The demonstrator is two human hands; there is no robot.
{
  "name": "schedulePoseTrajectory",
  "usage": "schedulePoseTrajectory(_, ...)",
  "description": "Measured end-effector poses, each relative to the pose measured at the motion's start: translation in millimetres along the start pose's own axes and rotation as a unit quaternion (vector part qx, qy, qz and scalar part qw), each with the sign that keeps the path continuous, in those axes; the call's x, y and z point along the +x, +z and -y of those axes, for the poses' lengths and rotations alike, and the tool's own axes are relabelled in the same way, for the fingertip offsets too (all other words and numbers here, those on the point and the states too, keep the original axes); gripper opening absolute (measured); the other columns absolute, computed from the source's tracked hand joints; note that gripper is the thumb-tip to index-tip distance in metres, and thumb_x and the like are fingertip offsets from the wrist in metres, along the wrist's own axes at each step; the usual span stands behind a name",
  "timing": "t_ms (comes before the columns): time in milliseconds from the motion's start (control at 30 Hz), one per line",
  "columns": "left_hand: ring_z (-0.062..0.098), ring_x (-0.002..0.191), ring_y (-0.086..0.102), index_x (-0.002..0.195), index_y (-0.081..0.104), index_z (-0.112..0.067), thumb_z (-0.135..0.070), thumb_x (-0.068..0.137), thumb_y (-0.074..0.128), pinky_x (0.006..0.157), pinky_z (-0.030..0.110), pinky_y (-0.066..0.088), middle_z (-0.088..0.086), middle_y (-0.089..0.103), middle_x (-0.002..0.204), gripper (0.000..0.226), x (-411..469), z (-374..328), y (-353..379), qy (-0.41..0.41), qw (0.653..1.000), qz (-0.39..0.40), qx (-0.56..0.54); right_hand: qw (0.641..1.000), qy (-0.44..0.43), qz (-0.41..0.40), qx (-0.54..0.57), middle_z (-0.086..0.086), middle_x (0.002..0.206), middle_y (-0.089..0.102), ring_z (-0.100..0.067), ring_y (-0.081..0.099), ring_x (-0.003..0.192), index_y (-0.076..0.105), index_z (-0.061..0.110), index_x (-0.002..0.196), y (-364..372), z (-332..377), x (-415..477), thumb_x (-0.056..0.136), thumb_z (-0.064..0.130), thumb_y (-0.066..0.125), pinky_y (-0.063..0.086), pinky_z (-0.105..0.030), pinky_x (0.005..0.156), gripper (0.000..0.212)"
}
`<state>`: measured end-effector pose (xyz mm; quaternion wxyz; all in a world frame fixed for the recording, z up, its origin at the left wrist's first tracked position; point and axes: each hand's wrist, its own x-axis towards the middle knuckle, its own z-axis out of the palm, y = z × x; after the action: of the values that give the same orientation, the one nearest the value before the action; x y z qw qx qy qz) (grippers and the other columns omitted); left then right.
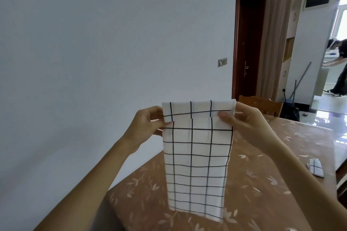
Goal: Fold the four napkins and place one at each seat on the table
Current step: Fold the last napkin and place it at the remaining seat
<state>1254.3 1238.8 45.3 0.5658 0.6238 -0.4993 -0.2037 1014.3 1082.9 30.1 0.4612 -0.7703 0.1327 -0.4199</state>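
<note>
Together, left hand [148,124] and right hand [246,124] pinch the checked napkin [197,157], hanging above the table [266,193].

napkin [197,155] hangs above table [262,193], left hand [148,124] and right hand [244,124] at its top corners. folded napkin [316,168] on table, right. chair [262,104] behind.

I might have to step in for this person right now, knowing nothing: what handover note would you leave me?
Left hand: pinches the napkin's top left edge.
Right hand: pinches its top right edge.
The napkin hangs over the table, top strip folded down.
Done: one folded napkin lies near the table's right edge.
Left: finish folding this one and set it at a seat; the other two are not in view.
</note>
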Motion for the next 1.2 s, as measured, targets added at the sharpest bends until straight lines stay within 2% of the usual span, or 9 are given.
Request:
schedulePoseTrajectory(67, 0.026, 0.082, 0.074, 0.113, 0.069, -0.005, -0.005, 0.091, 0.069, 0.068, 0.033, 0.061, 0.012, 0.077, 0.102, 0.022, 1, -3, -2, -0.009, 1.0, 0.005, 0.002, 0.999, -0.031, -0.008, -0.012, -0.003, 0.097, 0.079, -0.034, 0.073, 0.094, 0.072, 0.03, 0.109, -2, 0, -1, 0.086, 0.03, 0.066, 0.057, -0.051, 0.089, 0.024)
schedulePoseTrajectory(200, 0.033, 0.08, 0.07, 0.122, 0.064, -0.009, -0.02, 0.106, 0.047, 0.068, 0.037, 0.06, 0.024, 0.072, 0.108, 0.026, -1, -6, -1, -0.065, 0.996, 0.048, -0.049, 0.995, -0.08, -0.052, -0.001, 0.015, 0.093, 0.078, -0.003, 0.072, 0.09, 0.074, 0.041, 0.102, 2, 2, -1, 0.087, 0.019, 0.066, 0.056, -0.022, 0.085, 0.028)
schedulePoseTrajectory(433, 0.026, 0.092, 0.07, 0.13, 0.063, -0.022, -0.074, 0.09, 0.029, 0.081, 0.04, 0.057, 0.015, 0.074, 0.111, 0.074, -8, -6, 7, -0.122, 0.979, 0.13, -0.098, 0.99, -0.121, -0.072, -0.021, -0.036, 0.089, 0.065, -0.019, 0.057, 0.081, 0.075, 0.052, 0.095, 9, 1, 2, 0.091, 0.01, 0.067, 0.046, -0.035, 0.077, 0.043)
schedulePoseTrajectory(533, 0.02, 0.087, 0.072, 0.121, 0.067, -0.02, -0.068, 0.089, 0.038, 0.08, 0.038, 0.058, 0.008, 0.076, 0.097, 0.065, -9, -7, 10, -0.094, 0.986, 0.118, -0.066, 0.988, -0.128, -0.077, -0.028, -0.033, 0.09, 0.068, -0.018, 0.06, 0.082, 0.074, 0.054, 0.095, 11, 0, 2, 0.089, 0.022, 0.068, 0.049, -0.036, 0.078, 0.033)
schedulePoseTrajectory(633, 0.011, 0.061, 0.067, 0.08, 0.077, -0.027, -0.061, 0.1, 0.028, 0.066, 0.028, 0.053, -0.002, 0.069, 0.065, 0.062, -9, -12, 9, -0.122, 0.979, 0.13, -0.099, 0.988, -0.13, -0.076, -0.02, -0.006, 0.092, 0.078, -0.011, 0.068, 0.087, 0.074, 0.054, 0.096, 10, 2, -1, 0.087, 0.024, 0.068, 0.055, -0.035, 0.083, 0.032)
schedulePoseTrajectory(700, 0.017, 0.074, 0.069, 0.094, 0.079, -0.023, -0.056, 0.098, 0.044, 0.074, 0.033, 0.055, 0.005, 0.073, 0.084, 0.047, -5, -12, 7, -0.115, 0.979, 0.134, -0.104, 0.988, -0.137, -0.058, -0.034, 0.018, 0.096, 0.078, -0.007, 0.071, 0.091, 0.074, 0.053, 0.099, 8, 1, -2, 0.087, 0.016, 0.067, 0.056, -0.03, 0.086, 0.039)
schedulePoseTrajectory(800, 0.021, 0.092, 0.07, 0.123, 0.069, -0.018, -0.04, 0.086, 0.068, 0.08, 0.033, 0.058, 0.008, 0.071, 0.108, 0.043, 0, -5, 3, -0.098, 0.984, 0.119, -0.084, 0.985, -0.152, -0.034, -0.08, 0.022, 0.102, 0.076, -0.007, 0.071, 0.101, 0.075, 0.047, 0.103, 2, -5, 1, 0.088, -0.012, 0.063, 0.054, -0.024, 0.092, 0.062)
schedulePoseTrajectory(1033, 0.017, 0.082, 0.07, 0.127, 0.066, -0.017, 0.003, 0.083, 0.074, 0.071, 0.022, 0.055, 0.004, 0.068, 0.095, 0.049, 2, -3, 3, -0.061, 0.987, 0.096, -0.115, 0.988, -0.122, -0.019, -0.094, 0.016, 0.106, 0.076, -0.009, 0.07, 0.106, 0.077, 0.033, 0.1, -2, -14, 2, 0.072, -0.033, 0.047, 0.05, -0.017, 0.094, 0.078)
schedulePoseTrajectory(1200, 0.017, 0.079, 0.068, 0.126, 0.067, -0.012, 0.005, 0.084, 0.071, 0.075, 0.024, 0.056, -0.002, 0.067, 0.073, 0.046, 4, -3, 3, -0.041, 0.985, 0.066, -0.151, 0.996, -0.026, -0.009, 0.087, 0.011, 0.102, 0.078, -0.001, 0.073, 0.083, 0.062, 0.022, 0.129, 0, -7, 0, 0.096, -0.017, 0.041, 0.054, -0.009, 0.065, 0.056)
